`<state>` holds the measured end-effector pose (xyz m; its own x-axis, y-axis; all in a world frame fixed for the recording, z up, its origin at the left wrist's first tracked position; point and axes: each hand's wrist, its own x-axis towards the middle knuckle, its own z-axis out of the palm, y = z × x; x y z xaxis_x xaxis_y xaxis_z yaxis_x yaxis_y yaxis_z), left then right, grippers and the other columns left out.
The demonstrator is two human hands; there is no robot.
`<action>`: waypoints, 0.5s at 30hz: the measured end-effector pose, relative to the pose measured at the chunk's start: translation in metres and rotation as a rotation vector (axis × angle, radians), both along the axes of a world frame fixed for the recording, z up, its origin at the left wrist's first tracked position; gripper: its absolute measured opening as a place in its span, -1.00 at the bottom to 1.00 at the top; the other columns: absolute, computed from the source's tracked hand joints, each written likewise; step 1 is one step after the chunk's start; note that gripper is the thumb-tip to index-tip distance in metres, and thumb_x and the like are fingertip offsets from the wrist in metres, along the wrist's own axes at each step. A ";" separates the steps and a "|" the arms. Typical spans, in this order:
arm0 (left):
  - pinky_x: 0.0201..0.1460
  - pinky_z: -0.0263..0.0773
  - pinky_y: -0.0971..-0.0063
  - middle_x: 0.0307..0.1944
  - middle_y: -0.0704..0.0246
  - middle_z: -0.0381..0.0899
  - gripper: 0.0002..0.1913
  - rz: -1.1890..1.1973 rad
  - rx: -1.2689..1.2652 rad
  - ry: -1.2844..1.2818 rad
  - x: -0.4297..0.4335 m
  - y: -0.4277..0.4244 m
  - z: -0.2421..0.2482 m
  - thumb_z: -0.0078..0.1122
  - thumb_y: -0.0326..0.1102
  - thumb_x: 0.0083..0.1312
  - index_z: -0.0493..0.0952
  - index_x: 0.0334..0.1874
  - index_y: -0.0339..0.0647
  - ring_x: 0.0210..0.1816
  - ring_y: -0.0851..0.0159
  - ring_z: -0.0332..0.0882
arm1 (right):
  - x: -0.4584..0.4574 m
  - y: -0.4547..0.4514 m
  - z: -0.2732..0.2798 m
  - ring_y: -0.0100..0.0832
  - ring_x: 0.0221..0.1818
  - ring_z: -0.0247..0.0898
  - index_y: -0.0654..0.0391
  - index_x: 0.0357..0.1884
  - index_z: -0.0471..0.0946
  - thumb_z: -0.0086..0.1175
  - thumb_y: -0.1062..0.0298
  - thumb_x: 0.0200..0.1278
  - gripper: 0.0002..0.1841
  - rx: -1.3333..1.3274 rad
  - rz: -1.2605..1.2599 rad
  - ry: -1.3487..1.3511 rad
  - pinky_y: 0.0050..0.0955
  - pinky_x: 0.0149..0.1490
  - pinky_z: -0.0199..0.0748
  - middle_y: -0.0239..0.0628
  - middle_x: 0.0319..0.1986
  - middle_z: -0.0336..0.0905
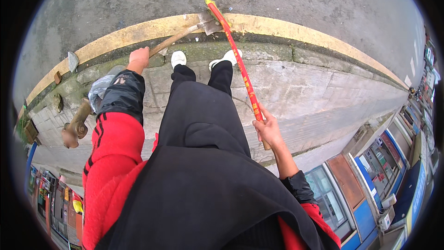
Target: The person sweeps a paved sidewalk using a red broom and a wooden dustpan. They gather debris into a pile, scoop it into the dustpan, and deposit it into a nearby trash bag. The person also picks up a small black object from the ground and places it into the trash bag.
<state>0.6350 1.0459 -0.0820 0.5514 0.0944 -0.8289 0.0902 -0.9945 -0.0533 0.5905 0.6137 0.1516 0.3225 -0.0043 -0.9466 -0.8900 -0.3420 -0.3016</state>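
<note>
My left hand [139, 59] is closed round the wooden handle of a shovel [177, 36]. The shovel's flat metal blade [209, 24] lies on the yellow line at the road's edge, with some dirt or litter by it. In my right hand [267, 126] is the lower end of a broom [239, 60], whose long handle is wrapped in red printed film. Its yellow-green bristles [211, 3] reach over the blade and partly hide it. Both of my white shoes [178, 58] stand at the stone kerb, between the two tools.
A stone kerb [274, 52] runs along the yellow line [277, 26]. On the left are a grey stone piece [73, 61], a brick fragment [57, 77], a clear plastic bag [99, 88] and a brownish hydrant-like fitting [78, 123]. Shopfronts [329, 194] stand behind the paved walkway.
</note>
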 end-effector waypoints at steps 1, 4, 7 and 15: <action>-0.19 0.43 0.32 -0.26 0.21 0.53 -0.78 0.013 -0.003 -0.026 -0.001 0.004 -0.004 -0.01 -0.41 0.08 0.40 -0.19 -0.16 -0.18 0.13 0.51 | -0.002 -0.006 0.012 -0.60 -0.84 0.15 0.12 0.27 -0.02 -0.08 0.61 0.03 -0.30 0.012 -0.034 0.000 -0.60 -0.76 0.15 -0.42 -0.72 0.27; -0.21 0.42 0.33 -0.29 0.22 0.53 -0.80 -0.003 -0.010 -0.075 -0.004 0.017 -0.011 -0.05 -0.44 0.10 0.39 -0.20 -0.14 -0.20 0.13 0.51 | -0.008 -0.013 0.032 -0.61 -0.83 0.14 0.11 0.27 -0.02 -0.06 0.61 0.03 -0.30 -0.118 -0.012 0.056 -0.61 -0.77 0.14 -0.45 -0.75 0.24; -0.22 0.42 0.33 -0.31 0.22 0.53 -0.80 -0.045 -0.027 -0.121 -0.004 0.031 -0.014 -0.05 -0.45 0.10 0.39 -0.20 -0.14 -0.21 0.14 0.51 | 0.001 -0.012 0.018 -0.61 -0.85 0.11 0.12 0.27 -0.04 -0.07 0.57 0.05 -0.30 -0.183 -0.118 -0.106 -0.62 -0.78 0.11 -0.44 -0.75 0.24; -0.20 0.42 0.34 -0.30 0.22 0.54 -0.78 -0.135 -0.024 -0.108 0.004 0.062 -0.022 -0.05 -0.45 0.09 0.42 -0.19 -0.14 -0.20 0.15 0.52 | -0.004 0.044 -0.034 -0.56 -0.83 0.15 0.15 0.29 -0.14 -0.08 0.55 0.04 -0.26 -0.071 -0.188 -0.012 -0.60 -0.74 0.17 -0.39 -0.71 0.26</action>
<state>0.6387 1.1080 -0.1041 0.6440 -0.0062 -0.7650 -0.0407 -0.9988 -0.0262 0.5868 0.6577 0.1172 0.3210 -0.1322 -0.9378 -0.9366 -0.1914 -0.2936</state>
